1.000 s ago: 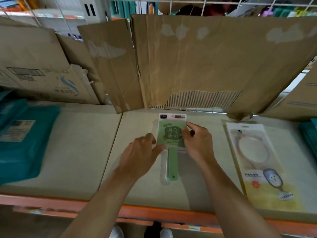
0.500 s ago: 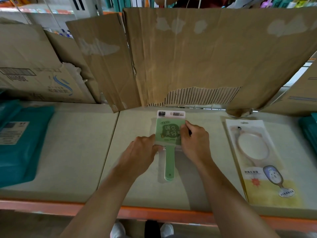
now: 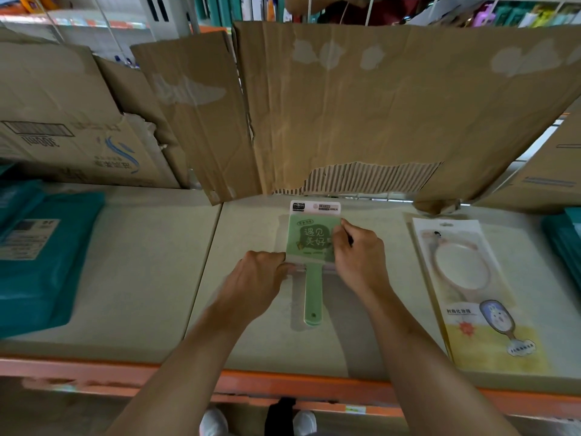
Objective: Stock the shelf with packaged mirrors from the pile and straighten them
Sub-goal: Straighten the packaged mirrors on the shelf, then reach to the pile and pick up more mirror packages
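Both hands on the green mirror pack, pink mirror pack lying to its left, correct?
No. The head view shows the pink mirror pack lying to the right of the green mirror pack. The left hand and right hand are on the green one.

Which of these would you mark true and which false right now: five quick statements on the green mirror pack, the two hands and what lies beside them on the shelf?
1. The left hand and the right hand both hold the green mirror pack at its edges. True.
2. The pack's handle points away from the person. False: it points toward the person, at the orange front rail.
3. A pink mirror pack lies flat to the right of the green one. True.
4. The two packs overlap. False: bare shelf shows between them.
5. Teal packages lie at the shelf's left end. True.
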